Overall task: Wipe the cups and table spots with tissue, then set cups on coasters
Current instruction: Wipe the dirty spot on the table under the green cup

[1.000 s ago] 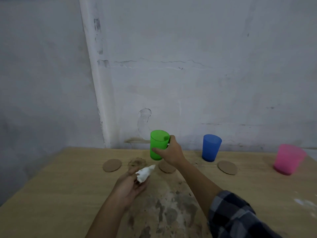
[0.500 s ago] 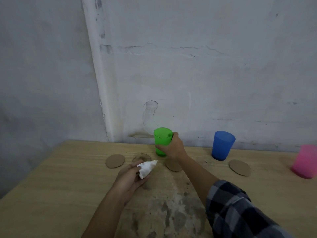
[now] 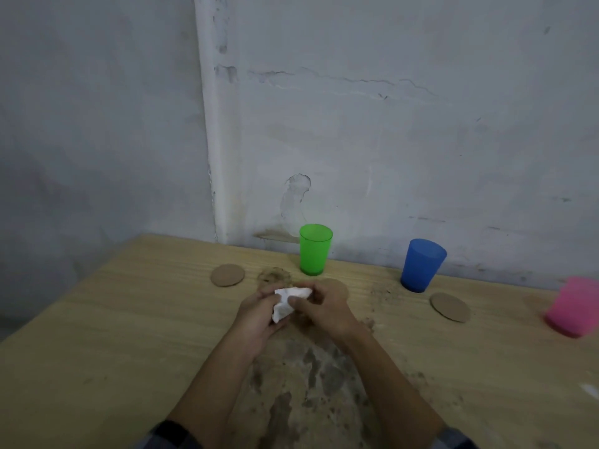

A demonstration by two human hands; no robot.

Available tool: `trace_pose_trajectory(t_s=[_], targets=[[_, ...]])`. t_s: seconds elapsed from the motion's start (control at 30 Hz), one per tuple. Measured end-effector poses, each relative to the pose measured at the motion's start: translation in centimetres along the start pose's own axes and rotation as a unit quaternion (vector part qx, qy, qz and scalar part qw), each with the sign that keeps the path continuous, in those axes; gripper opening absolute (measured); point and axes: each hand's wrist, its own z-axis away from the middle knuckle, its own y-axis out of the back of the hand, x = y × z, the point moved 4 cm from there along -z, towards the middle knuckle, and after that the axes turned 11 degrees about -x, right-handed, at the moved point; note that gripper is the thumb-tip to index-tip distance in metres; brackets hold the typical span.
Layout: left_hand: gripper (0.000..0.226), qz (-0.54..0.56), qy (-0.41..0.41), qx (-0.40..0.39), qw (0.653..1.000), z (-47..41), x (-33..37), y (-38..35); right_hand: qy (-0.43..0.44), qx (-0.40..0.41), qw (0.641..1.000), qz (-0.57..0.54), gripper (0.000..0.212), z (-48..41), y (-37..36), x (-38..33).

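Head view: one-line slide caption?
Both hands hold a tissue above the stained table; green cup stands off-coaster.

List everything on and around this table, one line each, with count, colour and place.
green cup: one, green, upright at the back near the wall
blue cup: one, blue, upright, right of the green one
pink cup: one, pink, far right edge, blurred
coasters: three, brown, left, right, and one partly hidden behind the hands
dirt spot: one, dark brown, beside the left coaster
table: one, light wood, with a large worn patch at the front centre
tissue: one, white, crumpled, held in both hands
left hand, right hand: both gripping the tissue
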Motion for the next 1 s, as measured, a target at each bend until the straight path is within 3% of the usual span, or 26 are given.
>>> trace_pose_trajectory(t_s=[0.1, 0.2, 0.27, 0.33, 0.47, 0.53, 0.6, 0.63, 0.7, 0.8, 0.9, 1.0], targets=[[0.023, -0.024, -0.015, -0.021, 0.999, 1.3, 0.1, 0.0, -0.005, 0.040, 0.999, 0.001, 0.021, 0.5, 0.2, -0.1], [0.040, -0.063, -0.052, -0.027, 0.996, 1.6, 0.2, 0.1, -0.024, 0.080, 0.997, -0.002, 0.015, 0.7, 0.6, -0.5], [0.044, -0.161, -0.105, 0.007, 0.981, 1.6, 0.6, 0.7, -0.028, 0.085, 0.996, 0.004, 0.013, 0.8, 0.7, -0.7], [0.037, -0.340, -0.173, 0.056, 0.923, 1.9, 1.3, 1.5, -0.015, 0.121, 0.992, 0.025, 0.010, 0.9, 1.0, -1.4], [0.031, -0.648, -0.235, 0.126, 0.713, 2.3, 1.1, 3.4, 0.055, 0.231, 0.945, 0.226, 0.020, 0.8, 1.7, -3.7], [0.030, -0.688, -0.235, 0.145, 0.671, 1.9, 0.5, 4.4, 0.045, 0.228, 0.913, 0.334, 0.021, 0.1, 0.7, -4.3], [0.030, -0.693, -0.228, 0.154, 0.666, 1.7, 0.0, 4.9, 0.029, 0.214, 0.860, 0.462, 0.020, -0.4, -1.0, -4.6], [0.032, -0.696, -0.227, 0.161, 0.662, 1.6, -0.1, 5.0, 0.034, 0.198, 0.851, 0.485, 0.024, -0.5, -1.9, -4.4], [0.037, -0.700, -0.233, 0.170, 0.653, 1.5, -0.2, 4.9, 0.013, 0.090, 0.868, 0.488, 0.037, -1.3, -4.4, -3.0], [0.040, -0.697, -0.244, 0.178, 0.650, 1.3, -0.2, 4.9, -0.011, -0.015, 0.842, 0.539, 0.041, -2.1, -6.4, -2.0], [0.039, -0.699, -0.247, 0.186, 0.645, 1.0, -0.2, 5.0, 0.031, -0.043, 0.840, 0.540, 0.041, -2.4, -6.3, -2.5], [0.034, -0.701, -0.243, 0.179, 0.646, 0.9, -0.3, 5.0, 0.007, 0.018, 0.846, 0.533, 0.037, -2.6, -4.2, -2.7]])
